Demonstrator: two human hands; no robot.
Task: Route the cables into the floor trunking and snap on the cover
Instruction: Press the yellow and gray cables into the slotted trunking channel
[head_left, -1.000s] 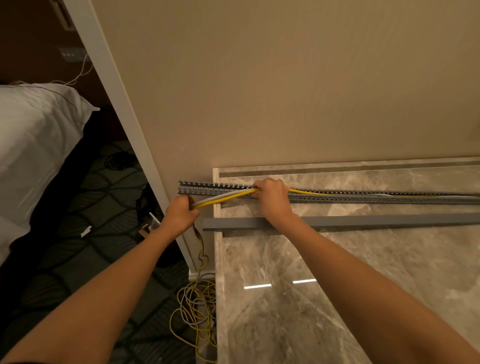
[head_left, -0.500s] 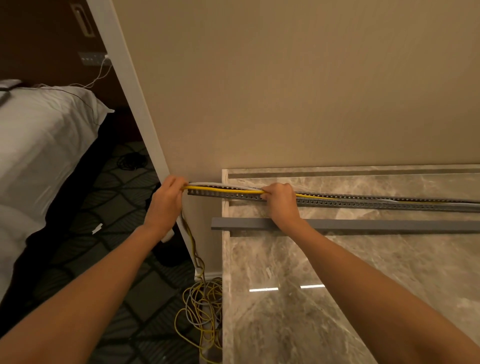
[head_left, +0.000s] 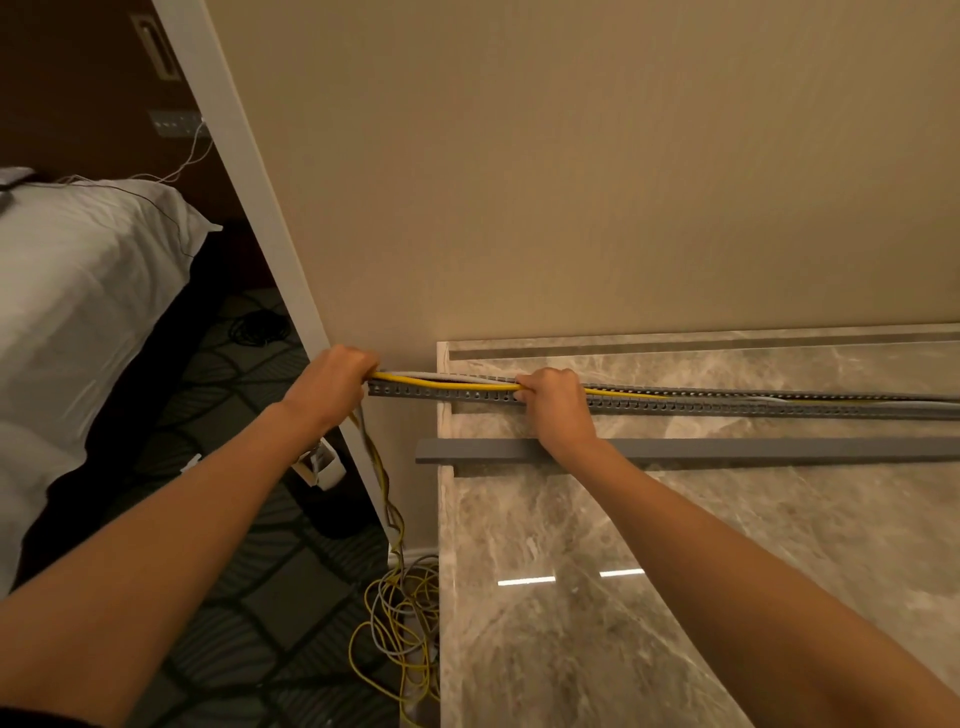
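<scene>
Compared with a second ago, the left hand (head_left: 332, 387) is now sitting higher, level with the end of the trunking (head_left: 447, 393), and the yellow cable (head_left: 441, 383) is lying almost flat along the channel instead of rising out of it. That hand's fingers are clenching around the yellow cable and a grey cable (head_left: 431, 373) just off the trunking's nine o'clock end. The right hand (head_left: 558, 402) is pressing down on the trunking toward three o'clock of the left one, its fingers curling over the cables and the slotted wall. The trunking is running along the marble counter (head_left: 675, 545) close to the beige wall (head_left: 571, 182), its end overhanging the counter's edge. The grey cover (head_left: 779, 448) is lying loose on the counter, parallel to the trunking at its six o'clock side, partly under the right wrist. Below the left hand the cables are dropping to a loose coil (head_left: 400, 618) on the floor. A bed (head_left: 78, 312) is sitting at nine o'clock.
</scene>
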